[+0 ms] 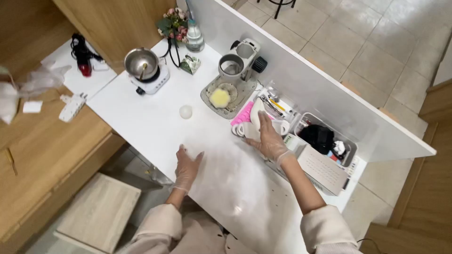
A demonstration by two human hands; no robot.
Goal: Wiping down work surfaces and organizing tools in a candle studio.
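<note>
Left hand [187, 165] flat and open on the white table [155, 122], holding nothing; right hand [269, 139] spread over white cups [242, 129] beside the pink holder [243, 113], grip unclear; white ball [185, 111] and yellow-filled scale tray [221, 98] sit untouched.

Clear plastic bag [40, 80] on wooden counter [42, 141], far left; small white label [32, 107] beside it

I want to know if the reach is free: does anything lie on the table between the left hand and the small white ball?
Nothing visible does. The left hand rests flat near the table's front edge, and only bare white tabletop lies between it and the small white ball.
</note>
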